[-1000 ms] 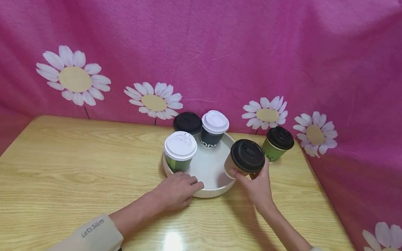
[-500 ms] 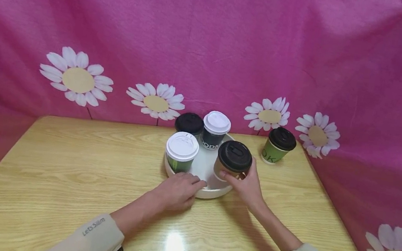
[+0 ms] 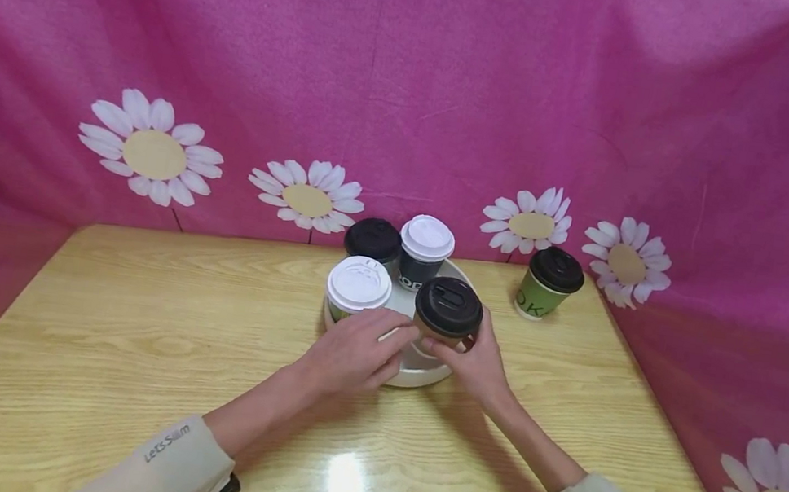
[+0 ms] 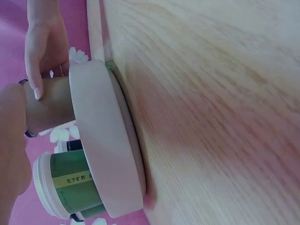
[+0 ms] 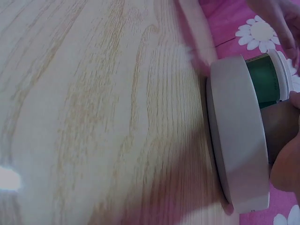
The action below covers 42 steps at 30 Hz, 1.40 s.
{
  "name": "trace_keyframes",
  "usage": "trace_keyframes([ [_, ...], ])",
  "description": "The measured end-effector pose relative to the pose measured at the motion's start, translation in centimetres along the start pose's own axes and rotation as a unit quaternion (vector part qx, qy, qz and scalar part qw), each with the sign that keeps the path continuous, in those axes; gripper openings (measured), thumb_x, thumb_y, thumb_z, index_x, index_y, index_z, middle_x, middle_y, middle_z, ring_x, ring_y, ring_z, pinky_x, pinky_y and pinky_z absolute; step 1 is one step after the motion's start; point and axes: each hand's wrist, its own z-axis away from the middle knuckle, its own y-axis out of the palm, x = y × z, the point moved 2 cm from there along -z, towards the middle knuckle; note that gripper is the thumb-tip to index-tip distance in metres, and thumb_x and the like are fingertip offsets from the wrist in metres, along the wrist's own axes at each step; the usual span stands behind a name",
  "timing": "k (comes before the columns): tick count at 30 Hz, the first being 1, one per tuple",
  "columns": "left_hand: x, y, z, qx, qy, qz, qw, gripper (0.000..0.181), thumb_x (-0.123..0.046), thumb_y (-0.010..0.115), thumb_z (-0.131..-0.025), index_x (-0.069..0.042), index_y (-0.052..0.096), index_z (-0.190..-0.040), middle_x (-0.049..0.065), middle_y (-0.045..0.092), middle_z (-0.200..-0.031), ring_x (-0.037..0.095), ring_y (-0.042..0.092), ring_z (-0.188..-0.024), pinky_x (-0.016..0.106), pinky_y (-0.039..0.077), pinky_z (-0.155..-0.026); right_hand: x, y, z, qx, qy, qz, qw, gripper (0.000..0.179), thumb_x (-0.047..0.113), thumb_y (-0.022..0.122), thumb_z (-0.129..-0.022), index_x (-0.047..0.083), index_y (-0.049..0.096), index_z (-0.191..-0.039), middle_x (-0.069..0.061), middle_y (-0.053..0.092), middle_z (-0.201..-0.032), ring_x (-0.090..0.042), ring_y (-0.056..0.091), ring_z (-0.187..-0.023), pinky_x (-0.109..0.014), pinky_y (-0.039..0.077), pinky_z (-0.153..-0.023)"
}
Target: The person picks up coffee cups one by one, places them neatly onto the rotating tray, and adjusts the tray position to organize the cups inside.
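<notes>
My right hand (image 3: 479,367) grips a brown paper coffee cup (image 3: 430,338) with a black lid, held upright over the right part of a round white tray (image 3: 415,378). The tray's rim hides the cup's base in both wrist views, so I cannot tell whether it touches the tray floor. My left hand (image 3: 355,349) hovers over the tray's front rim with loosely bent fingers, near the brown cup and holding nothing. Beside it in the tray stands a green cup (image 4: 72,180) with a white lid. Behind are a dark cup (image 3: 415,269) with a white lid and a black-lidded cup (image 3: 373,239), mostly hidden.
Another green cup (image 3: 538,292) with a black lid stands on the wooden table (image 3: 171,317), right of the tray. A pink cloth (image 3: 412,100) with white daisies hangs along the back and sides.
My right hand has brought the brown cup leftward and lower, from the tray's right edge to inside it. The left hand has lifted from the tray's front rim toward the cup.
</notes>
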Motion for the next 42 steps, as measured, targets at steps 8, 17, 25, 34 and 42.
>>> trace_keyframes([
  [8,-0.1,-0.4,-0.7,-0.054,-0.011,-0.01,0.9984,0.039,-0.009,0.067,-0.085,-0.003,0.061,-0.123,0.014,0.059,-0.123,0.027,0.055,-0.118,0.036,0.042,-0.106,0.2,0.7,-0.2,0.008,-0.006,0.024,0.9997,0.085,0.005,0.084,-0.079,0.006,0.035,-0.148,-0.015,0.046,-0.145,-0.026,0.043,-0.131,-0.044,0.036,-0.11],
  [17,0.3,-0.2,-1.2,-0.005,-0.026,-0.02,0.9994,0.042,-0.018,0.069,-0.091,-0.005,0.059,-0.13,0.016,0.055,-0.132,0.028,0.05,-0.126,0.036,0.033,-0.113,0.2,1.3,-0.2,0.036,-0.023,0.05,0.9978,0.08,0.003,0.082,-0.078,0.0,0.035,-0.143,-0.02,0.047,-0.144,-0.029,0.045,-0.131,-0.05,0.037,-0.11],
  [25,0.5,0.4,-1.3,0.027,-0.02,-0.009,0.9994,0.04,-0.017,0.07,-0.092,-0.005,0.061,-0.129,0.016,0.056,-0.13,0.032,0.048,-0.129,0.036,0.031,-0.115,-0.1,1.7,-0.2,0.047,-0.039,0.084,0.9946,0.083,0.006,0.083,-0.077,0.0,0.037,-0.145,-0.019,0.048,-0.143,-0.028,0.049,-0.128,-0.048,0.04,-0.107],
  [34,0.6,0.6,-1.3,0.034,-0.01,-0.004,0.9994,0.039,-0.016,0.071,-0.091,-0.005,0.062,-0.128,0.015,0.056,-0.129,0.03,0.05,-0.127,0.035,0.033,-0.113,-0.1,1.8,-0.2,0.056,-0.032,0.101,0.9928,0.084,0.009,0.085,-0.077,0.001,0.036,-0.145,-0.018,0.047,-0.145,-0.027,0.048,-0.13,-0.047,0.039,-0.108],
  [42,0.6,0.8,-1.3,0.043,-0.01,0.004,0.999,0.037,-0.013,0.069,-0.091,-0.004,0.062,-0.127,0.015,0.056,-0.128,0.029,0.05,-0.125,0.036,0.035,-0.112,-0.2,1.7,-0.2,0.054,-0.011,0.14,0.9886,0.086,0.017,0.087,-0.075,0.002,0.038,-0.144,-0.018,0.051,-0.142,-0.027,0.049,-0.129,-0.045,0.036,-0.11],
])
